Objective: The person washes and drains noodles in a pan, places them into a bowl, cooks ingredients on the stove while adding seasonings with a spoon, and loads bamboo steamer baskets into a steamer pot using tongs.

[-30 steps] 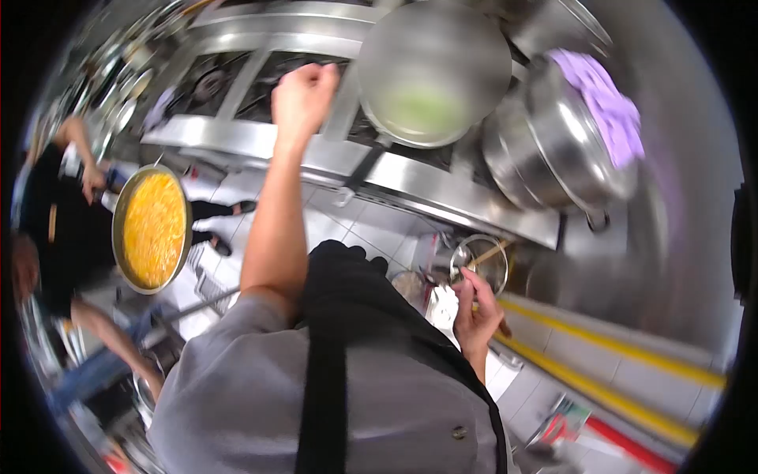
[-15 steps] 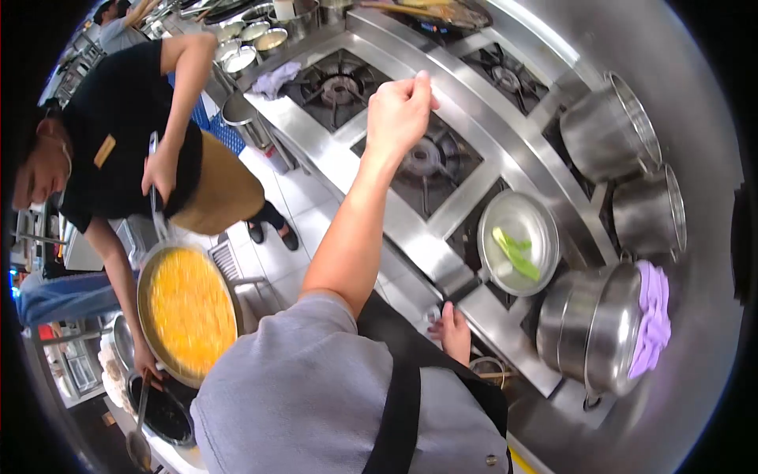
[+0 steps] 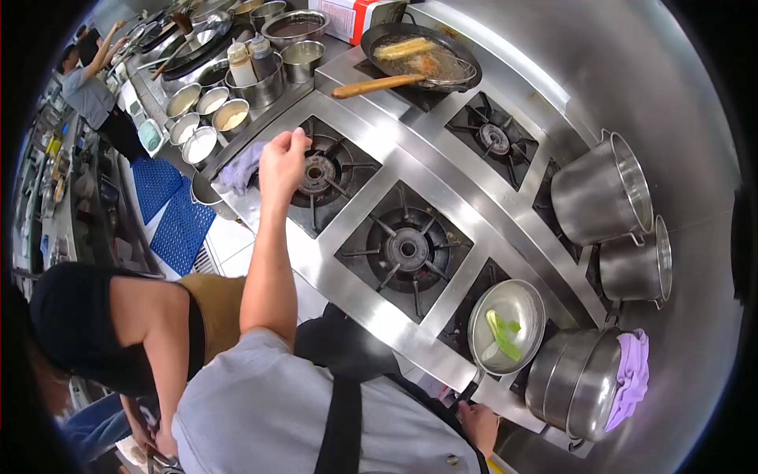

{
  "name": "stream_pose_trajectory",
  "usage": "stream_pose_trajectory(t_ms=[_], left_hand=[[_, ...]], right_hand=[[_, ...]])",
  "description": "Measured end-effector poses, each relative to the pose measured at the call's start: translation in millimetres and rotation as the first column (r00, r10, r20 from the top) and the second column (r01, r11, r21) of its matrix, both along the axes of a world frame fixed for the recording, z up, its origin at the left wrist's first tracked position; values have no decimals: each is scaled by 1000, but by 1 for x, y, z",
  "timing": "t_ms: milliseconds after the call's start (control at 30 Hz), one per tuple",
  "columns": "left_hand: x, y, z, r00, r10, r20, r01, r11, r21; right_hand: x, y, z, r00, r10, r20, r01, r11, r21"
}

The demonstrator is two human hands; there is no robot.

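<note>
My left hand [image 3: 283, 162] reaches out over the far-left burner [image 3: 316, 175], its fingers pressed together; whatever is in them, if anything, is hidden. Low at the stove's front edge, my right hand [image 3: 478, 426] is curled against the black handle [image 3: 467, 391] of a frying pan, with some fingers out of sight. The frying pan [image 3: 537, 316] sits on a burner and holds a green leafy vegetable piece [image 3: 502, 335] and a small pale piece beside it. A purple cloth [image 3: 241, 167] lies on the stove edge near my left hand.
A wok [image 3: 379, 35] with a wooden-handled strainer [image 3: 379, 85] stands at the back. Metal bowls [image 3: 233, 116] and squeeze bottles [image 3: 242, 63] are at the far left. Pots [image 3: 596, 197] line the right wall. A co-worker [image 3: 158, 316] bends close on my left.
My left hand has moved left, toward the bowls. My right hand has shifted to the pan handle. The view has turned left, and the co-worker with the yellow-filled pan has bent lower.
</note>
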State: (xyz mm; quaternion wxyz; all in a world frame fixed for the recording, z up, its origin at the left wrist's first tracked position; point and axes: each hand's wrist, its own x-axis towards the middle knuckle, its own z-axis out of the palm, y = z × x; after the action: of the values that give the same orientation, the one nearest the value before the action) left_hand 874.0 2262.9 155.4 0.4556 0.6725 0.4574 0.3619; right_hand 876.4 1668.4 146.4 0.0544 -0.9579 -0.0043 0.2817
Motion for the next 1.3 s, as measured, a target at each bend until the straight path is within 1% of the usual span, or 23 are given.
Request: stream_pose_trajectory(t_ms=[33,67,133,200,267,367,467,533,633,700,800,833,867,900,933,967,1000,1033,1067,1100,1200,1267,1300], left_hand=[[-1,4,4,995,-28,94,41,990,-132],[3,6,11,937,-79,340,183,940,-287],[35,0,48,882,-59,468,252,898,-361],[74,15,65,853,-125,507,367,834,-412],[107,45,43,845,-230,483,450,794,-409],[120,19,48,848,-371,378,502,791,-350],[126,4,49,828,-214,518,443,815,-373],[128,18,38,827,-157,539,411,823,-392],[116,24,33,803,-314,506,526,773,-354],[101,25,37,792,-280,542,528,759,-380],[91,39,26,739,-317,594,607,696,-383],[85,45,19,674,-381,632,683,648,-337],[71,56,18,632,-443,636,738,593,-321],[54,66,15,586,-489,646,787,534,-310],[32,80,4,558,-674,484,826,505,-251],[4,92,-5,433,-789,437,901,387,-195],[-30,111,-13,250,-915,317,948,164,-272],[-62,128,-40,-36,-964,263,960,-106,-259],[-94,141,-65,-199,-936,290,882,-300,-364],[-126,151,-91,-183,-956,231,783,-284,-554],[-202,147,-259,216,-894,393,558,-217,-801],[-221,98,-385,519,-801,300,629,120,-768],[-209,86,-376,474,-858,196,690,224,-688]], right_hand=[[11,3,6,995,-35,91,28,997,78],[30,13,5,990,28,141,-53,983,177],[63,81,37,993,51,103,-89,911,403],[84,143,42,972,179,152,-235,759,607],[101,201,59,909,369,194,-406,676,615],[105,272,76,886,382,263,-410,378,830],[106,323,84,876,386,289,-417,306,856],[110,351,72,908,360,215,-323,275,905],[115,390,51,943,266,202,-273,265,925],[121,423,43,986,163,-39,-4,254,967],[135,486,33,886,117,-449,451,10,893],[145,509,28,819,157,-552,569,-96,816],[162,526,17,737,382,-557,661,-237,712],[165,547,26,746,351,-565,654,-229,721],[167,568,41,777,200,-597,630,-266,730],[168,587,48,788,46,-614,599,-291,746],[181,595,44,793,19,-608,593,-253,765],[201,593,35,727,113,-677,682,-230,694],[213,595,32,645,203,-736,764,-194,616],[202,606,46,666,122,-736,745,-165,647],[202,608,70,578,185,-795,814,-65,577],[205,610,75,482,266,-834,876,-133,464],[209,608,73,448,257,-856,892,-193,409]])
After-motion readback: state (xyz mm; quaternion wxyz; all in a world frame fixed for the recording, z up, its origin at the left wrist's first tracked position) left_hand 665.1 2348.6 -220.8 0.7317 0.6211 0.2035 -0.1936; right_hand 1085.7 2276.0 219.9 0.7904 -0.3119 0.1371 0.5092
